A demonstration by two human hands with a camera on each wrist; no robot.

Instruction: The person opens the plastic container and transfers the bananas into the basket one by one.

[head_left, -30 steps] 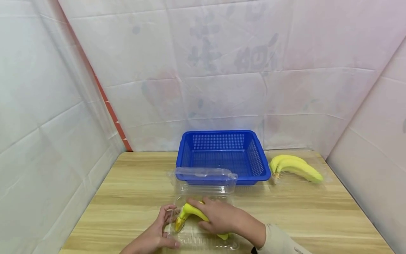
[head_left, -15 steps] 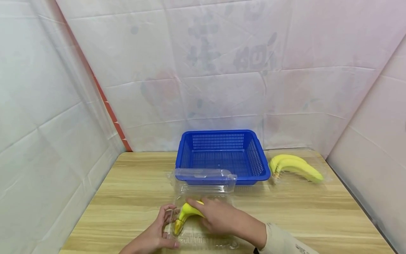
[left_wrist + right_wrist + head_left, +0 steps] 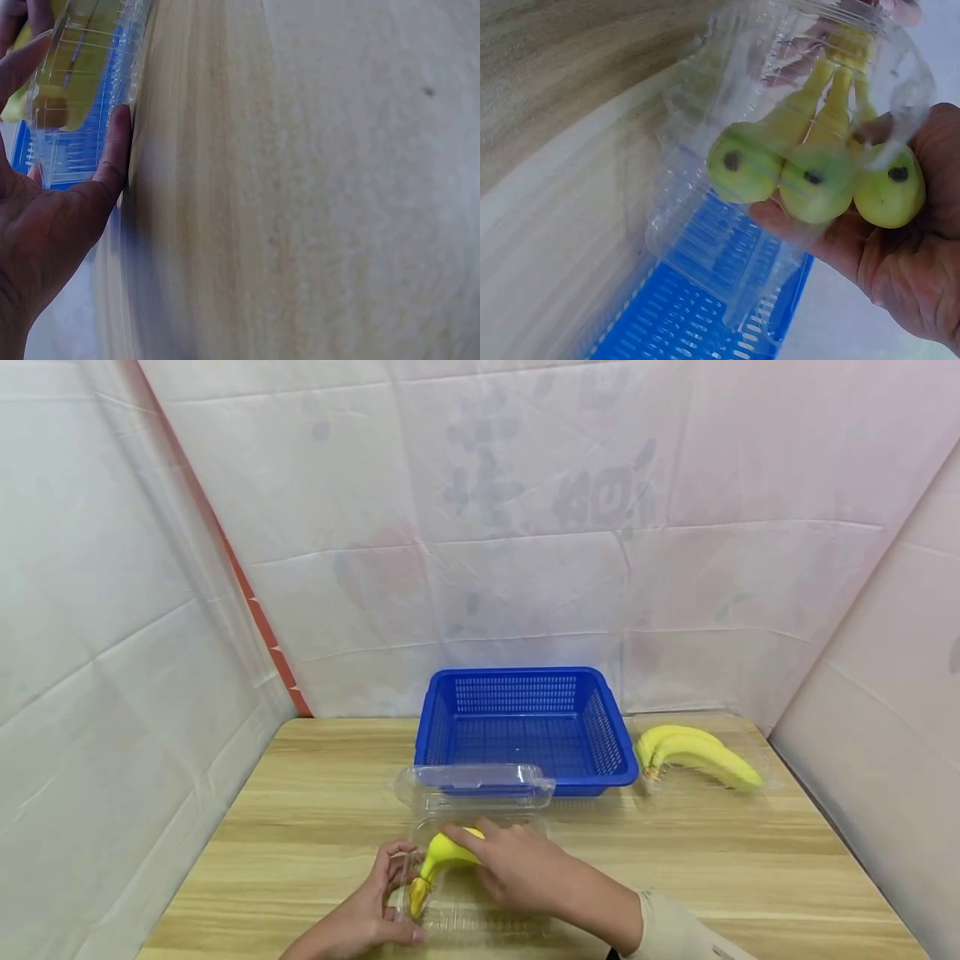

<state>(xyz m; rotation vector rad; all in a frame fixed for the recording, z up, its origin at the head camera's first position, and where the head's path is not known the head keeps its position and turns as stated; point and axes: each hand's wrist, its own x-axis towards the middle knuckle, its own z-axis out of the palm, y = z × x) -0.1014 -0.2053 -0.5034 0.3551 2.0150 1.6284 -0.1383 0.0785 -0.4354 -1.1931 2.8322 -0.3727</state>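
A bunch of three yellow bananas (image 3: 450, 850) is in my right hand (image 3: 525, 870), its stem end toward the left. Their greenish, dark-spotted tips (image 3: 814, 180) face the right wrist view, the palm and fingers wrapped around the bunch. The bananas are within the base of a clear plastic clamshell box (image 3: 480, 925), whose lid (image 3: 476, 787) stands open at the far side. At the box's left wall, my left hand (image 3: 367, 906) grips it, thumb at the near corner and fingers farther back. The right hand hides the bananas' middle in the head view.
Behind the lid stands a blue perforated basket (image 3: 525, 672). Another pair of bananas (image 3: 697, 760) lies in a clear box (image 3: 738, 727) at the back right of the wooden table (image 3: 300, 777). White sheets (image 3: 480, 585) enclose the table on the far side and both flanks.
My right hand has turned the bananas slightly, stem end shifting a little left and nearer, and their far tip is now hidden. The lid has dipped slightly. The left hand stays put.
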